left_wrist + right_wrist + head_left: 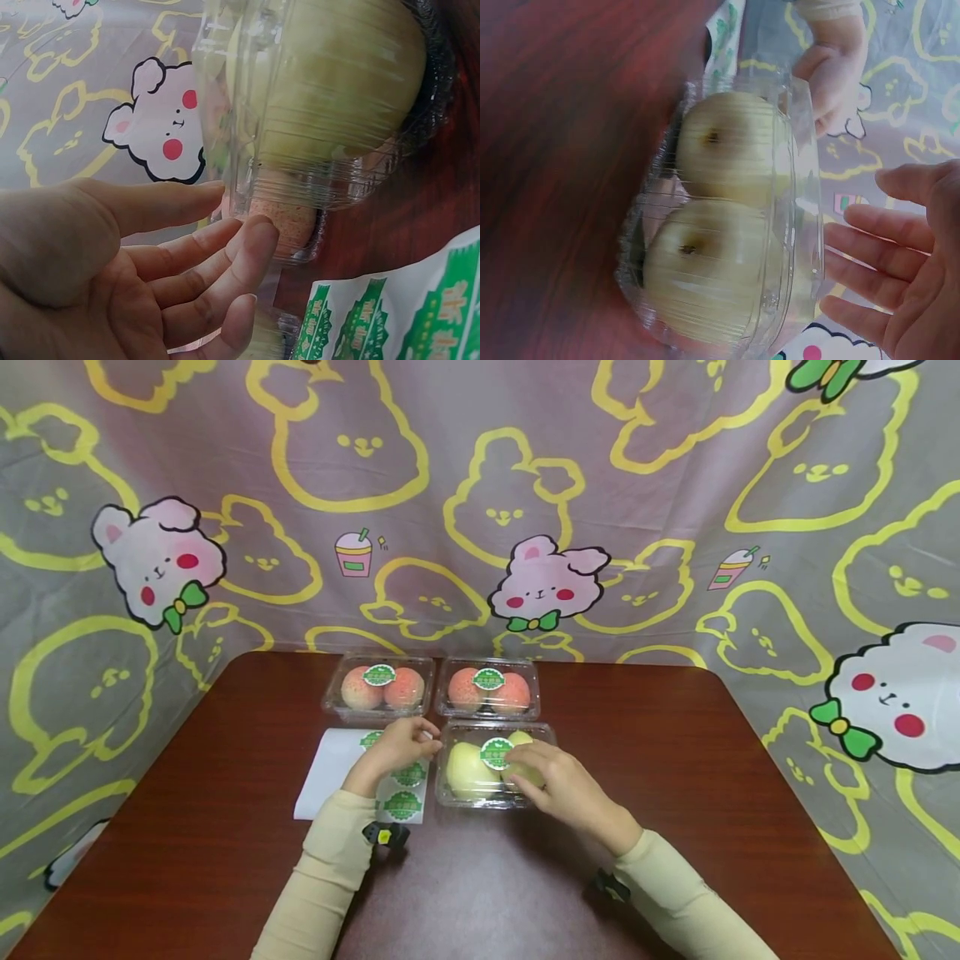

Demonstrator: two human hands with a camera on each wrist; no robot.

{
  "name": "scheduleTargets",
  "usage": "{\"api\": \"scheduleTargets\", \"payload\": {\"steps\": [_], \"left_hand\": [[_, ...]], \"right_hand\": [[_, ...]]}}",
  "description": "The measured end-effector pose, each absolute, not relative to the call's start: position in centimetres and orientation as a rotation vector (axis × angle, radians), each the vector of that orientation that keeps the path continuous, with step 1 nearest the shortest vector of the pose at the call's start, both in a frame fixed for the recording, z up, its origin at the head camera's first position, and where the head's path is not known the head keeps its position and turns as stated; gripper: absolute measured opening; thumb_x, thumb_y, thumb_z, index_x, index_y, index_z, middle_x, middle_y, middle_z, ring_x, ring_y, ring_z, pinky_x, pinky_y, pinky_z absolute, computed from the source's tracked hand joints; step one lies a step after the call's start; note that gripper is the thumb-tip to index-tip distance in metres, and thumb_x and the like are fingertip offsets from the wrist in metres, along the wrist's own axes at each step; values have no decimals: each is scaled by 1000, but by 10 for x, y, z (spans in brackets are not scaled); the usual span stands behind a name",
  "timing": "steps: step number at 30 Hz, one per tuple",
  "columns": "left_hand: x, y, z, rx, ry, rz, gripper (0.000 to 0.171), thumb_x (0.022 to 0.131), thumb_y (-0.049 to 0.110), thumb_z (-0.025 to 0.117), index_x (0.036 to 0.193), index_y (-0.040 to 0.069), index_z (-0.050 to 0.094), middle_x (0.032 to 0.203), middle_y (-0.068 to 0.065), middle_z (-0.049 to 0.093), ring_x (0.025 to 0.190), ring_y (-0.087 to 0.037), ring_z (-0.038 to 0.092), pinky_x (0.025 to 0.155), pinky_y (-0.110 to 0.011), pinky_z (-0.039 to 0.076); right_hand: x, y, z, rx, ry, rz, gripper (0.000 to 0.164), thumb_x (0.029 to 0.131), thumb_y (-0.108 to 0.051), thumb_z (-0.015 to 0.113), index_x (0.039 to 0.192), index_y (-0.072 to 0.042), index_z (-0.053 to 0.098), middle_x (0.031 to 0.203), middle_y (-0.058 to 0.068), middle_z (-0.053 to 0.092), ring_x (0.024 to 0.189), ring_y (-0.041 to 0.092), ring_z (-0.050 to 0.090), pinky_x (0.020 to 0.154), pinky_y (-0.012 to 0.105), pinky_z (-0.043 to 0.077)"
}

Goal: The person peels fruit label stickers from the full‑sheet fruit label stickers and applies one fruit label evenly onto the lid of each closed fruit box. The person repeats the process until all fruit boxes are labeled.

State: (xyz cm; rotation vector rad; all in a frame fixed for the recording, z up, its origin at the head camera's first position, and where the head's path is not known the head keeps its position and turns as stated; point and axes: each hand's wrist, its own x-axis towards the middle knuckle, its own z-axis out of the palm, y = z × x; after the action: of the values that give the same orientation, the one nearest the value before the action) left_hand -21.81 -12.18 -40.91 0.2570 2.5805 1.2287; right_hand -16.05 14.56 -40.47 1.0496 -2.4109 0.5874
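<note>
A clear plastic clamshell box (442, 795) holds two pale yellow-green fruits (705, 259). On its lid is a round green-and-white sticker (495, 753). My right hand (566, 783) hovers over the lid's right side, its fingers (885, 247) extended close to the lid top. Beside the box's left edge is my left hand (396, 747), with its fingers loosely bent and nothing between thumb and fingertips in the left wrist view. Beneath that hand lies a white sheet (326, 777) with several round green stickers (402, 806), partly hidden by the hand and wrist.
Two more clear boxes stand in a row behind, a left box (330, 702) and a right box (534, 703), each with two pinkish-red fruits and a green sticker on the lid. The dark red-brown table (675, 760) backs onto a patterned cloth curtain (420, 535).
</note>
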Motion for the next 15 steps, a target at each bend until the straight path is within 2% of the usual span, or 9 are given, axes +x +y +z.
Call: {"api": "scheduleTargets", "payload": {"steps": [9, 15], "left_hand": [[-218, -125, -407, 270, 2591, 1215, 29, 94, 16, 60, 115, -4, 60, 96, -21, 72, 88, -32, 71, 66, -26, 50], [-218, -127, -407, 273, 2586, 1204, 26, 94, 16, 61, 109, -4, 63, 94, -20, 71, 88, -31, 70, 68, -26, 51]], "right_hand": [[-172, 147, -404, 920, -2405, 772, 15, 80, -8, 75, 92, -1, 71, 89, 8, 74, 87, 21, 70, 79, 35, 57], [-178, 151, -405, 856, -2392, 859, 7, 80, -3, 74, 85, 0, 71, 80, 8, 72, 71, 15, 64, 65, 26, 52]]}}
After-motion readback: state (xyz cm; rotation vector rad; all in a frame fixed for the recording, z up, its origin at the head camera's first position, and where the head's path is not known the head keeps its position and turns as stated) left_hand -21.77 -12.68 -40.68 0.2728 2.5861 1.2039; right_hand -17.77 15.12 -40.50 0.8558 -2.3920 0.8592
